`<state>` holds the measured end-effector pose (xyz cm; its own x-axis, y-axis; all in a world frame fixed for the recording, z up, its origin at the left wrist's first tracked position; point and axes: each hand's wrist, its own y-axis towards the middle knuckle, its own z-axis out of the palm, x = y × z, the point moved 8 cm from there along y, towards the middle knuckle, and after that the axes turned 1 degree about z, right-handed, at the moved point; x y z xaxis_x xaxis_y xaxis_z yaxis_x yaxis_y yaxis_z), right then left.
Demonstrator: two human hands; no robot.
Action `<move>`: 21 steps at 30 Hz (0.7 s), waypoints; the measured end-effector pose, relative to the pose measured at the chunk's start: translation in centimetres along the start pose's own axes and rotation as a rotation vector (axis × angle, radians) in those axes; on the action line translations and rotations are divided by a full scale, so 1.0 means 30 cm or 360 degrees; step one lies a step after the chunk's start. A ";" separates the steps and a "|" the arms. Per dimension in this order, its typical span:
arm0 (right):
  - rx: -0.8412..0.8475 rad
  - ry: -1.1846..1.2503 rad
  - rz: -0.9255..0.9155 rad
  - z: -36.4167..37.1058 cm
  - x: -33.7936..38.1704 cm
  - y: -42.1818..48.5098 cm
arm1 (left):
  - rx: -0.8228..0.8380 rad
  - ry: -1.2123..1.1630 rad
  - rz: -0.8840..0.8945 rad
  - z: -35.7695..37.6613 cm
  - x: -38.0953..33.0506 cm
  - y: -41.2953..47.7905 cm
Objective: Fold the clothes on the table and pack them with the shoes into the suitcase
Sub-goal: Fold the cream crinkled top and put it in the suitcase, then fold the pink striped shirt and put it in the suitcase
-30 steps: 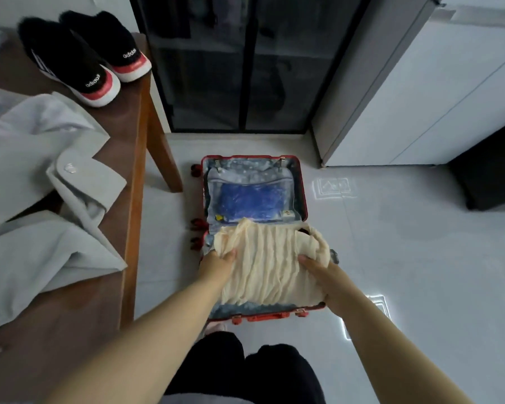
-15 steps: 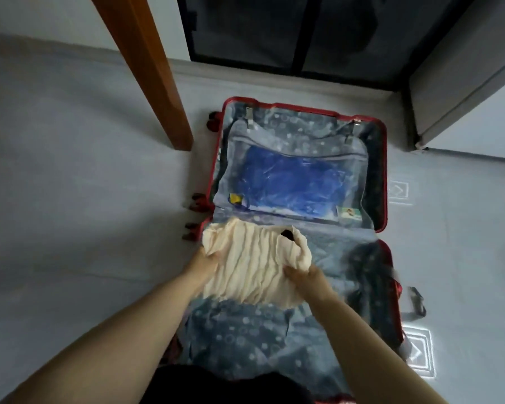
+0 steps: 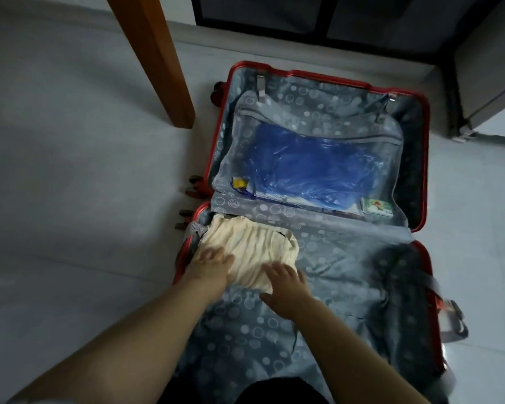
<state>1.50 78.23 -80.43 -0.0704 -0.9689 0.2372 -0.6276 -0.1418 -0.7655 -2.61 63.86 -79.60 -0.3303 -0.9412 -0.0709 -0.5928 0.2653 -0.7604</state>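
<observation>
A red suitcase [image 3: 427, 158] lies open on the floor, lined with grey dotted fabric. A folded cream garment [image 3: 254, 243] sits in the far left corner of its near half. My left hand [image 3: 212, 265] rests flat on the garment's left edge with fingers spread. My right hand [image 3: 286, 284] lies flat on its near right edge, fingers straight. The far half holds a zipped mesh pocket with a blue plastic bag [image 3: 309, 167] inside. The shoes and the table top are out of view.
A wooden table leg [image 3: 158, 59] stands on the grey tiled floor just left of the suitcase's far half. A dark glass cabinet [image 3: 318, 16] runs along the back, and a grey cupboard corner [image 3: 487, 83] is at the right. My dark trousers [image 3: 245, 392] show at the bottom.
I have bent lower over the suitcase, so the table top and shoes left the view. The cream garment went down into the near half's left corner, and both hands let go and flattened on it.
</observation>
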 end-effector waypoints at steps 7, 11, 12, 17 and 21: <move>-0.0181 0.0281 0.0127 -0.368 0.121 -0.633 | -0.0164 -0.0243 0.0004 -0.341 -0.175 -0.590; -0.0323 0.0297 0.0161 -0.701 0.216 -1.100 | -0.0373 -0.0369 -0.0015 -0.674 -0.258 -1.034; -0.0374 0.0297 0.0155 -0.785 0.246 -1.210 | -0.0422 -0.0425 -0.0016 -0.755 -0.272 -1.148; -0.0562 0.0167 0.0071 -1.092 0.438 -1.625 | -0.0742 -0.0510 0.0055 -1.100 -0.281 -1.599; -0.0731 0.0142 -0.0104 -1.220 0.660 -1.788 | -0.1008 -0.0545 0.0115 -1.257 -0.188 -1.840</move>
<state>5.39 74.08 -12.79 -0.0730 -0.9369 0.3419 -0.9096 -0.0780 -0.4081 4.28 62.42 -12.88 -0.1978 -0.9018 -0.3842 -0.9242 0.3022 -0.2334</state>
